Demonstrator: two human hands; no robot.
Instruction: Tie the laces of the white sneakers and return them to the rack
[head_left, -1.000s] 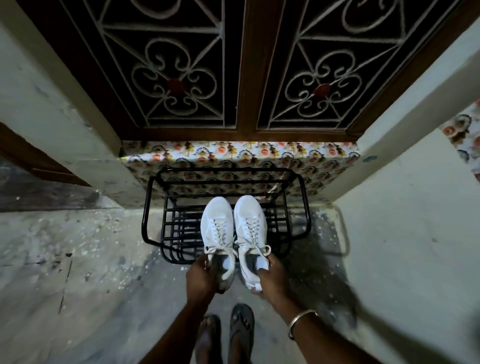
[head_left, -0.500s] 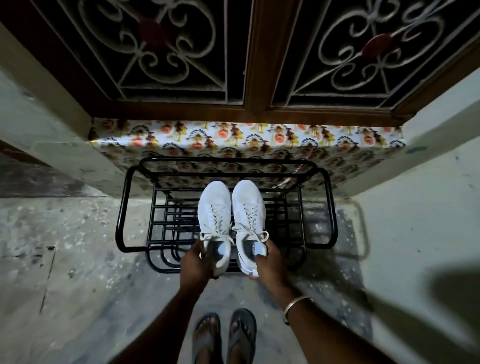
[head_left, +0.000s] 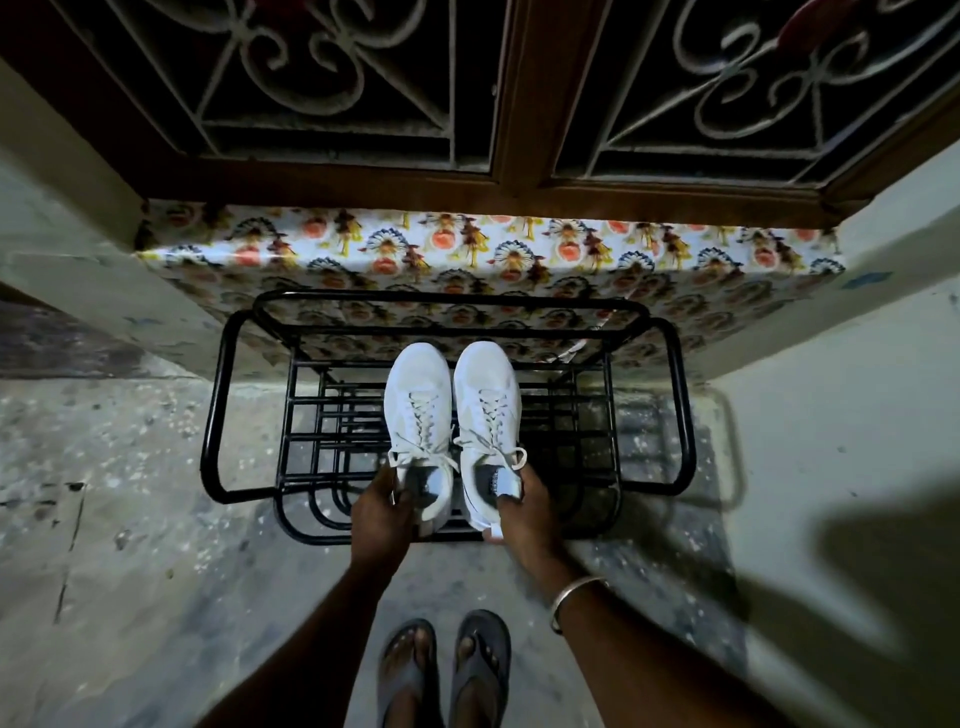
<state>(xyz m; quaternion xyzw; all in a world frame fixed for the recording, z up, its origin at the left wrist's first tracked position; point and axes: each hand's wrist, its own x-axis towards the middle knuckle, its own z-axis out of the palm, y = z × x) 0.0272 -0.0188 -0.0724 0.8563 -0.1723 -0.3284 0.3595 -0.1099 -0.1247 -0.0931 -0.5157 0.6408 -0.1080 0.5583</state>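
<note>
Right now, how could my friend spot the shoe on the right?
Look below the window grille for the black wire rack. Two white sneakers are held over it. Yours is the right sneaker, its heel held by the right hand, the one wearing a metal bangle.

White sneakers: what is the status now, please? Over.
Left hand grips left sneaker heel, right hand grips right sneaker heel. Laces tied in bows, pair side by side over black rack. No obstacle seen.
</note>
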